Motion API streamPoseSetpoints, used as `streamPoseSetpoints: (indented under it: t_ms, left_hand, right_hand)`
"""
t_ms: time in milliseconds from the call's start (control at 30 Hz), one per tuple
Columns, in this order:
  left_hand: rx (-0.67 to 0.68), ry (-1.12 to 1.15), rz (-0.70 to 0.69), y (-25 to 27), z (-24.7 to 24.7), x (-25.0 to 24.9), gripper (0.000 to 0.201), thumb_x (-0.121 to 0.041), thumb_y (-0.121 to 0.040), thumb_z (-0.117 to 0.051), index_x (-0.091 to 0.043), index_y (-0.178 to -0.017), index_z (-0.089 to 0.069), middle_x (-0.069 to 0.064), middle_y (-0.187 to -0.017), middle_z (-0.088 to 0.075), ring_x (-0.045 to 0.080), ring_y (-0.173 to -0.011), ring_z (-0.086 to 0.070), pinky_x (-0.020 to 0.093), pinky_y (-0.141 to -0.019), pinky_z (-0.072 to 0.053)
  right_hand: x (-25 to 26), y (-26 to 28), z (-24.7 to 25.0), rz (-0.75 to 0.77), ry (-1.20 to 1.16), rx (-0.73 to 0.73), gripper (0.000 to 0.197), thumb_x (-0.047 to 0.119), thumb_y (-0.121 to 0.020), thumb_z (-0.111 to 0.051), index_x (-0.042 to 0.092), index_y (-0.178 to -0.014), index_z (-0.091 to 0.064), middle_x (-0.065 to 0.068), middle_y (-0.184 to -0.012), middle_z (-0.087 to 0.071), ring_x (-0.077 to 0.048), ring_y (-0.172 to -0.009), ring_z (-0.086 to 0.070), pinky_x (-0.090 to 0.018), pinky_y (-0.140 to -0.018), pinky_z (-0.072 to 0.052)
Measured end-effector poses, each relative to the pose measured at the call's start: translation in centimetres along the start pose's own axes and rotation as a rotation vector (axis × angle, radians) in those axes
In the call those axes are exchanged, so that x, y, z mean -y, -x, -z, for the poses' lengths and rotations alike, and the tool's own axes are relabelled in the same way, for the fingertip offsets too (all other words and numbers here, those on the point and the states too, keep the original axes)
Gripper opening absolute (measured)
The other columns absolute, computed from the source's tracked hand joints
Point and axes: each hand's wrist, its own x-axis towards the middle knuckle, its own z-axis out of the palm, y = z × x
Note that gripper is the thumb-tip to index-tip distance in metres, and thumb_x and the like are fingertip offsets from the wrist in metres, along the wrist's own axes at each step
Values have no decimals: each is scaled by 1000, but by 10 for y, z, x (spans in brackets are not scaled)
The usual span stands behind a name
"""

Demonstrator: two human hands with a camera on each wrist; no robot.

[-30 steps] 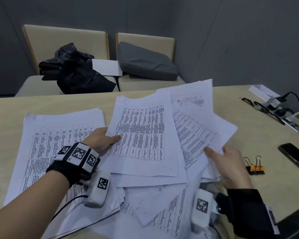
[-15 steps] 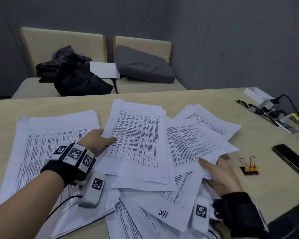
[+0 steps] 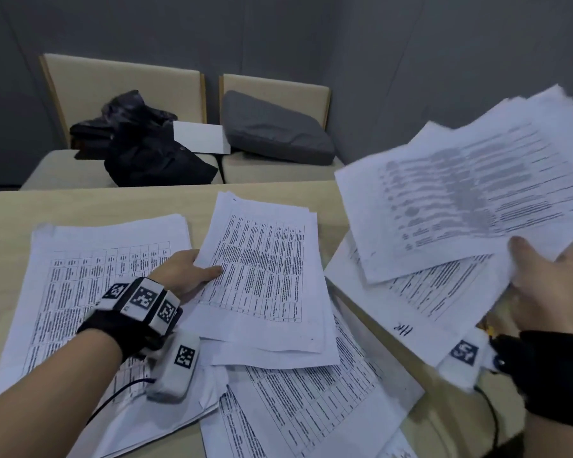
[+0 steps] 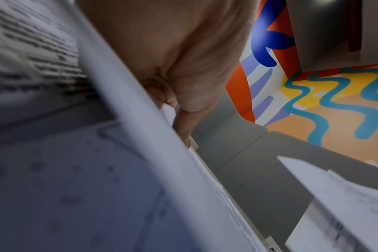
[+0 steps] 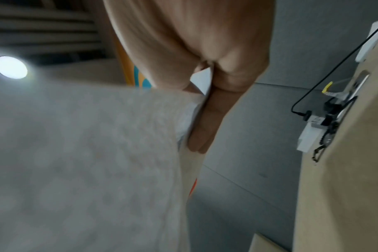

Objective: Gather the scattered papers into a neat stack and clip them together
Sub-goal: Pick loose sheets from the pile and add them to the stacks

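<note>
My right hand (image 3: 549, 292) grips a fanned bundle of sheets (image 3: 470, 200) raised clear of the worktop (image 3: 80, 206) at the right, thumb on top and fingers (image 5: 202, 129) curled beneath the near edge. My left hand (image 3: 186, 271) pinches the left edge of a middle sheaf (image 3: 265, 269), thumb pressed on the printed face. The remaining papers lie on the worktop: a left pile (image 3: 90, 292) under my forearm, and loose overlapping sheets (image 3: 311, 401) at the near centre. To do the step in hand well, I judge that the raised bundle should be brought across and laid square on the middle sheaf, with the left hand holding that sheaf flat so it does not slide. The grip on the bundle should stay firm, since fanned sheets can slip apart; edges should then be tapped level before any further sheets are added. Count: two hands, one raised bundle, one held sheaf, one left pile, and several loose sheets whose number cannot be told because they overlap. No clip is visible in these views. Beyond the worktop stand two seats (image 3: 272, 94), carrying a dark bag (image 3: 146, 150) and a grey cushion (image 3: 278, 130).
</note>
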Motion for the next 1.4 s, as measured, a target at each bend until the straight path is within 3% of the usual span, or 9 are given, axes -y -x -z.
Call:
streamPoseSetpoints:
  t_ms: [67,267,533,633,733,867,1100,1267,1400]
  left_hand:
    - [4,19,0,1,0,0,24,-29,-88,-66,-13,-105,-61,0,-80,-67,23,-73,-62,28,-64,-46]
    - [26,-21,19,2,0,-3,20,-25,-90,-63,-11,-105,-62,4,-69,-62,9,-42,-48,16,-34,-35]
    - [-3,-67,89,2,2,-3,67,-60,-96,-18,-11,-64,-50,12,-55,-54,19,-48,-52,23,-51,-37]
    - [76,273,121,-7,7,4,91,-85,-74,-33,-6,-102,-66,22,-112,-66,32,-99,-66,40,-93,-50]
    - [90,168,97,1,9,0,83,-69,-85,-43,0,-129,-55,18,-125,-60,34,-111,-61,43,-100,-47]
    - [129,-92,6,2,9,1,36,-41,-85,-66,-15,-110,-65,6,-108,-70,25,-92,-68,41,-92,-53]
    - [151,-115,13,5,11,-2,33,-37,-76,-78,-19,-101,-68,-3,-92,-73,14,-76,-69,23,-61,-49]
    - [55,-235,7,3,7,-4,44,-61,-84,-55,-18,-89,-65,1,-85,-69,15,-70,-61,23,-60,-43]
    - [33,-111,18,-1,7,2,33,-48,-85,-63,-19,-99,-69,-4,-81,-70,15,-70,-65,25,-63,-47]
  right_hand:
    - [4,-14,5,-68,-87,77,74,59,-57,-84,16,-114,-66,0,-112,-71,-14,-98,-71,-48,-93,-53]
    - [26,16,-41,-197,-246,412,26,6,-97,-51,11,-120,-62,-2,-105,-75,-20,-94,-73,-32,-72,-61]
    - [-36,79,-93,-284,169,775,29,4,-96,-54,8,-124,-61,1,-116,-70,-5,-93,-71,-15,-71,-57]
    - [-52,86,-94,-336,211,909,32,-2,-96,-52,15,-123,-56,12,-108,-68,6,-86,-69,-8,-65,-51]
    - [-66,83,-91,-356,270,920,28,6,-96,-56,19,-121,-57,12,-107,-71,0,-92,-71,-11,-69,-52]
    - [-69,77,-90,-364,451,874,31,36,-96,-57,8,-97,-70,-3,-97,-76,-17,-82,-73,-24,-69,-52]
    - [-69,67,-93,-344,399,896,35,7,-78,-79,22,-97,-55,-1,-102,-71,-12,-82,-72,-22,-60,-57]
    - [-76,63,-100,-272,569,801,47,27,-98,-55,19,-59,-30,8,-50,-33,-5,-37,-29,-20,-44,-25]
    - [-82,53,-100,-285,565,814,37,36,-99,-47,16,-69,-39,-3,-64,-35,-15,-58,-36,-26,-60,-25]
